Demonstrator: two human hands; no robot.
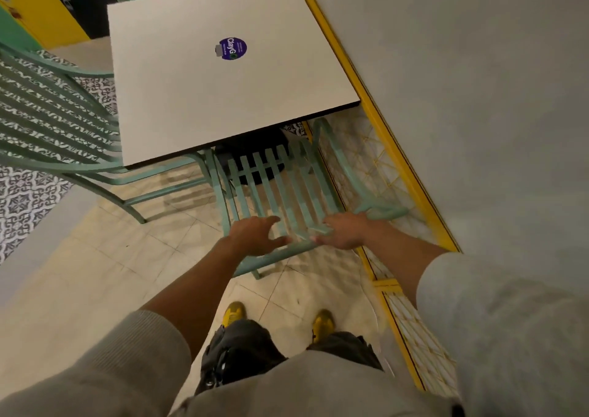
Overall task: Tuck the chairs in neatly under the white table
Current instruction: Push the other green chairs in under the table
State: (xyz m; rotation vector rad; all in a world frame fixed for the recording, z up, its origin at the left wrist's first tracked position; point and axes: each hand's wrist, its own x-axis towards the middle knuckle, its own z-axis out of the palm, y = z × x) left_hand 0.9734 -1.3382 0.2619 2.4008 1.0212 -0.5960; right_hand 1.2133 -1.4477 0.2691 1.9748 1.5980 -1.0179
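Note:
A white square table [197, 97] with a purple round sticker [233, 48] stands ahead of me. A mint-green slatted metal chair [287, 180] faces it at the near edge, its seat partly under the tabletop. My left hand [255, 235] rests on the top rail of the chair's back with fingers spread. My right hand [345, 230] grips the same rail near its right corner. A second mint-green chair [57, 120] stands at the table's left side, its slatted back towards me and its seat partly under the table.
A grey wall [478, 97] with a yellow metal frame and mesh [411, 317] runs close along the right of the chair. Patterned tiles [25, 193] lie at the left, beige tiles underfoot. My yellow shoes [236, 313] stand behind the chair.

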